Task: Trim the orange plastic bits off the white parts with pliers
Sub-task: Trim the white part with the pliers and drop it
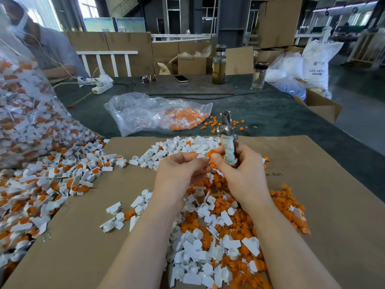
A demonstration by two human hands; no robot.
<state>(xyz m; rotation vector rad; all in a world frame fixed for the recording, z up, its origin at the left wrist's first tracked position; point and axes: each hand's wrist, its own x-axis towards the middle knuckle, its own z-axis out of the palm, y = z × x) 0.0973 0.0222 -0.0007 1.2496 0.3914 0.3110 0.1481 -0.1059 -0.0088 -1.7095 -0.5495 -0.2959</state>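
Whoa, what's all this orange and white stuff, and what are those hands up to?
A person is sorting small plastic pieces on a cardboard sheet. The right hand grips pliers, jaws pointing up and away, and also pinches an orange bit. The left hand pinches a small white part next to it. Heaps of white parts and orange bits lie all around.

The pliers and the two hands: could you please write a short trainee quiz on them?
1. True or false: the pliers point up, away from the person.
2. Which hand holds the pliers? A left hand B right hand
3. Fill in: the piece pinched between the hands shows the colour ____.

Key: 1 true; 2 B; 3 orange.
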